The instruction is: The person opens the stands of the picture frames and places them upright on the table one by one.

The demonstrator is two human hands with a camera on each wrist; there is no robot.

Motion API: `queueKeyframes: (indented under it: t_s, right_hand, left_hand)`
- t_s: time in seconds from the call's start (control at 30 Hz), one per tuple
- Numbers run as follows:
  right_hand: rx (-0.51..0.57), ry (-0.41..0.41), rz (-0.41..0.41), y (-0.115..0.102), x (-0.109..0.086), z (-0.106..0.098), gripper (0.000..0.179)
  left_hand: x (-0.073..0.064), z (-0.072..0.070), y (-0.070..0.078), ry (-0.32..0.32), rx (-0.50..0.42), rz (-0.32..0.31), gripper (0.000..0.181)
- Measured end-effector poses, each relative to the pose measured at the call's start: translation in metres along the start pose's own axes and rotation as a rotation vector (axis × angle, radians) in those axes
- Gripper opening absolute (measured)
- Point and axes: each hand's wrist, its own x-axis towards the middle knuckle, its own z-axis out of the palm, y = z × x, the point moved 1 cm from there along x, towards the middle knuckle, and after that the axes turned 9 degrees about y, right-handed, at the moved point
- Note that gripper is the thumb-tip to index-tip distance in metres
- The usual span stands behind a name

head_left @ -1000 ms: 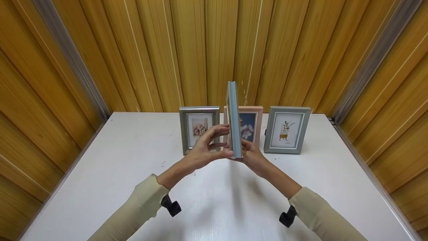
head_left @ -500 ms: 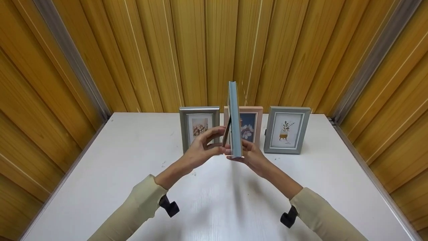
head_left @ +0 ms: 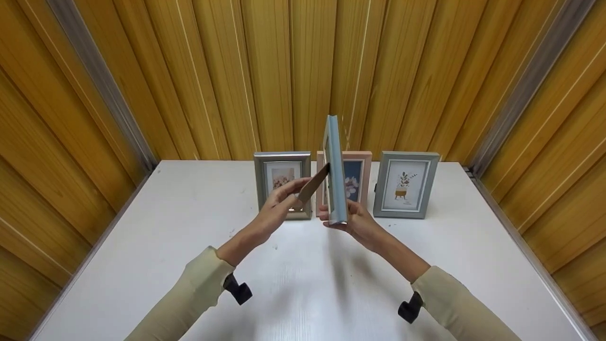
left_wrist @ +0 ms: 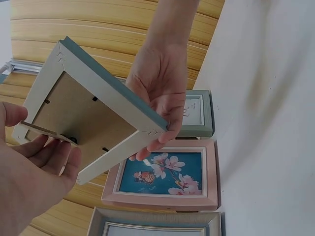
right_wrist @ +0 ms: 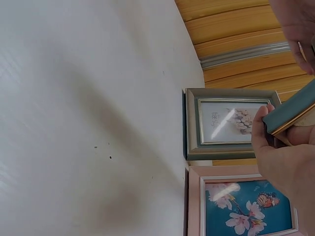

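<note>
A blue picture frame (head_left: 336,170) is held upright and edge-on above the table. My right hand (head_left: 360,221) grips its lower edge, fingers curled beneath. In the left wrist view its brown back panel (left_wrist: 78,115) and pale rim show. My left hand (head_left: 279,206) pinches the brown easel stand (head_left: 314,184) between thumb and fingers; the stand is swung out at an angle from the back. Behind them stand a grey-brown picture frame (head_left: 260,189), a pink picture frame (head_left: 367,182), partly covered by the held one, and a grey-green picture frame (head_left: 430,184).
The white table (head_left: 199,213) spreads beneath the hands, with small dark marks on it. Yellow wood-grain panels (head_left: 265,76) enclose the back and sides. Grey metal posts (head_left: 102,80) run down the corners.
My left hand has drawn the easel stand out to the left, away from the frame's back. The blue picture frame has turned and shifted slightly right in my right hand.
</note>
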Motion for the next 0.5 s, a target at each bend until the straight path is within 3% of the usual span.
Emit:
queueKeyframes:
  t_s: [0.27,0.5]
  right_hand:
    - [-0.001,-0.033,-0.015,0.0026,-0.001,-0.004,0.052]
    - [0.02,0.065,0.001,0.001,0.0001,-0.0046,0.054]
  left_hand:
    - [-0.0033,0.0004,0.0019,-0.01,0.017,-0.005,0.053]
    - [-0.0028,0.0003,0.002,0.003,0.019,0.045,0.05]
